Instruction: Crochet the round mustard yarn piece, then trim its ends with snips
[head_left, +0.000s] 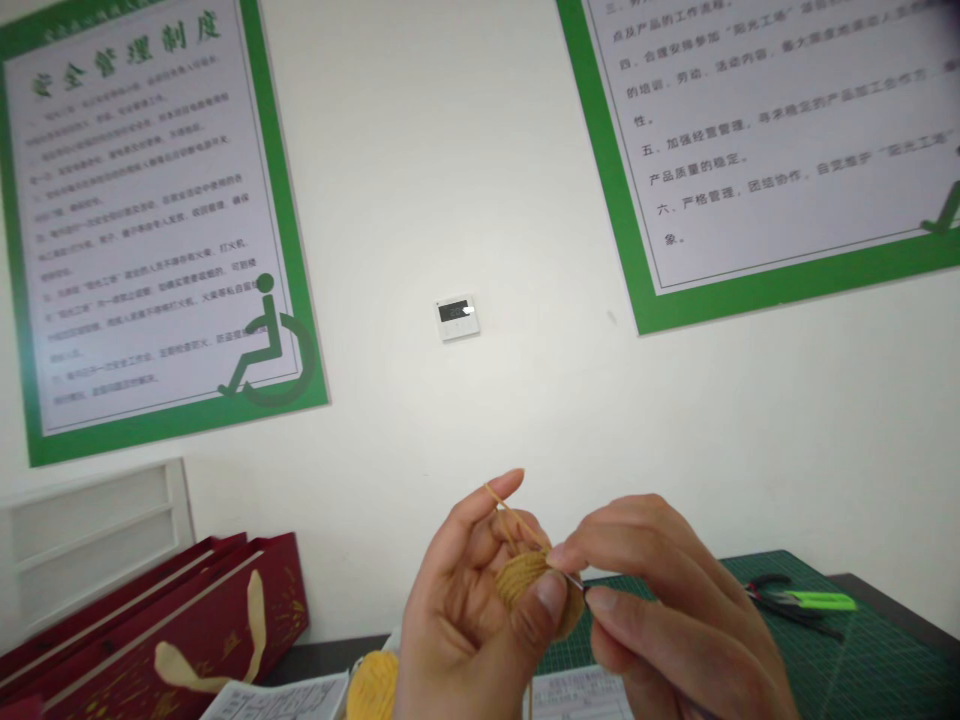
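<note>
"While the left hand (465, 610) and right hand (667, 600) hide part of the green mat (862, 660), what's around it?"

"Left of it: one yellow yarn ball (373, 688), at least two red bags (277, 590). Above it: two posters (150, 200), one wall controller (457, 318). On it: one bright green item (825, 601)."

"Yarn piece (520, 580)?"

"One, tan, in front of the mat, between the hands. Left pinches it; right grips one thin metal tool (573, 579) at its edge."
</note>
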